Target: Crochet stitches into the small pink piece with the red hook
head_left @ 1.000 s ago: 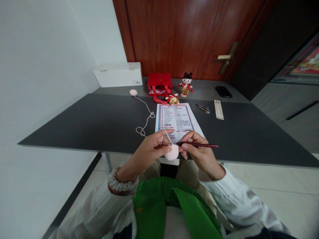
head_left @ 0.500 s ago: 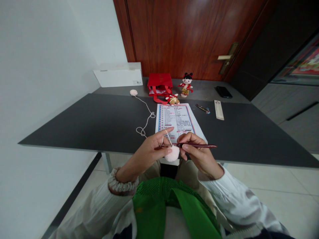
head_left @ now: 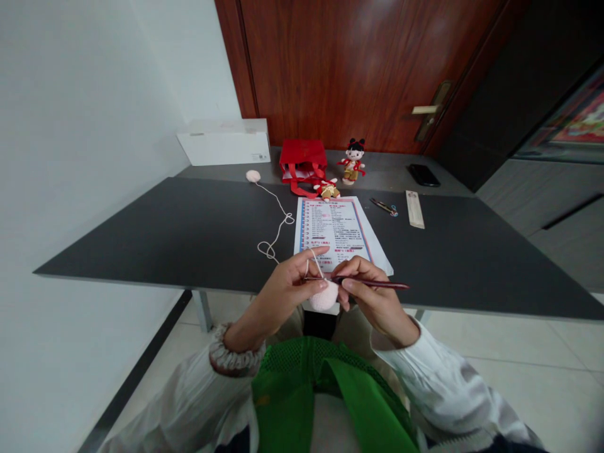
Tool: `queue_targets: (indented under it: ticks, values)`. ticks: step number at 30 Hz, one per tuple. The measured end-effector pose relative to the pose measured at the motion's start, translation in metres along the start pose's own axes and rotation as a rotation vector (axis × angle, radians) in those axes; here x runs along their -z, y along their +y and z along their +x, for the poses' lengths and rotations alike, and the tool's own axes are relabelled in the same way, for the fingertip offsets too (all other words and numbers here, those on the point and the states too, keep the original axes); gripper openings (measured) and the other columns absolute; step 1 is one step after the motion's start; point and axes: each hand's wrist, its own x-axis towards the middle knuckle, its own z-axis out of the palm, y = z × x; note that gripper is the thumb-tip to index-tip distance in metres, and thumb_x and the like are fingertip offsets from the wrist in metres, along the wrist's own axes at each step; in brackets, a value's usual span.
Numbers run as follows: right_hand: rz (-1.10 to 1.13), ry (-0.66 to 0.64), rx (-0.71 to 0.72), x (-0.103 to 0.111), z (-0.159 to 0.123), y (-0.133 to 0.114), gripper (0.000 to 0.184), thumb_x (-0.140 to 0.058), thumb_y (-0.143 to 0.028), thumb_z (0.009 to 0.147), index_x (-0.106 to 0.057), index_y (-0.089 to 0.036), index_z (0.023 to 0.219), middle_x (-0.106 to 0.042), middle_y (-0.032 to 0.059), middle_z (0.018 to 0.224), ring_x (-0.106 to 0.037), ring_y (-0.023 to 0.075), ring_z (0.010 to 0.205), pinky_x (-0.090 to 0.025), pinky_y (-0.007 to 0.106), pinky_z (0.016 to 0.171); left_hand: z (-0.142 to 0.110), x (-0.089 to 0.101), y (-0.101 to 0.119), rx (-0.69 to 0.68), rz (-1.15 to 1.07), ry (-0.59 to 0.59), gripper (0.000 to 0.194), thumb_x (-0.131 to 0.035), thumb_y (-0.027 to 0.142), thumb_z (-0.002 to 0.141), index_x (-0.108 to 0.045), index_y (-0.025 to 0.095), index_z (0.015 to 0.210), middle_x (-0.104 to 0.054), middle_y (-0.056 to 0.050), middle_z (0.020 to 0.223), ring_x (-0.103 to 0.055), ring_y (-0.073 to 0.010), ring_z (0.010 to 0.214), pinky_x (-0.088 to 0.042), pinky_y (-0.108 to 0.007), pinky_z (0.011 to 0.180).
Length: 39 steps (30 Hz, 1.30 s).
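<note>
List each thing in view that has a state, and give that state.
Left hand: gripping, index finger extended
Right hand: gripping
Pink piece: held
Hook: held
Yarn ball: partly unwound
Yarn strand: loosely looped
Printed sheet: flat, partly covered
Red bag: open
Large doll: upright
Small doll: posture unclear
Phone: screen dark
White box: apparently shut
Door: shut

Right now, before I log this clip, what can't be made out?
All in the head view:
Tip of the crochet hook: too small.
Underside of the pink crochet piece: faces away.
Lower part of the printed sheet: behind the left hand and right hand.
Inside of the red gift bag: shadowed.
Colourful panel: cut off by the right edge.
</note>
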Motion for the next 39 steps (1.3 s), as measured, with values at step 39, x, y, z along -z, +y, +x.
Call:
queue_targets:
  ticks: [39]
  values:
    - [-0.081, 0.019, -0.026, 0.011, 0.001, -0.017, 0.011, -0.069, -0.024, 0.081, -0.063, -0.017, 0.076, -0.071, 0.0007, 0.065, -0.06, 0.0118, 0.05, -0.048, 0.025, 0.049, -0.002, 0.0, 0.008, 0.021, 0.133, -0.046, 0.063, -0.065, 0.016, 0.074, -0.046, 0.012, 0.134, -0.057, 0.004, 0.072, -0.054, -0.0129, 0.069, -0.041, -0.03, 0.071]
